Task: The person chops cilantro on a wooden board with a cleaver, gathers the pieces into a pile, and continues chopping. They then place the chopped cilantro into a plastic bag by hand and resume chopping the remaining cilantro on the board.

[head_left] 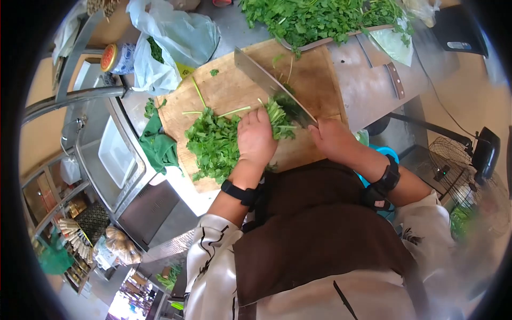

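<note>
My left hand (257, 136) presses down on a bunch of leafy cilantro (213, 141), its fingers bent over the stems. The bunch lies across a wooden cutting board (314, 80). In my right hand (333, 140) is the handle of a broad cleaver (274, 85), the handle itself hidden by my fingers. The blade slants up and to the left, just right of my left hand. Cut stems (277, 117) lie between that hand and the blade, and some dark chopped greens show beside the blade.
A tray of cilantro (320, 21) stands behind the board. A second knife with a wooden handle (395, 81) lies on the right. On the left are a plastic bag (176, 40), a jar (118, 57), a green cloth (159, 146) and a metal sink (144, 173).
</note>
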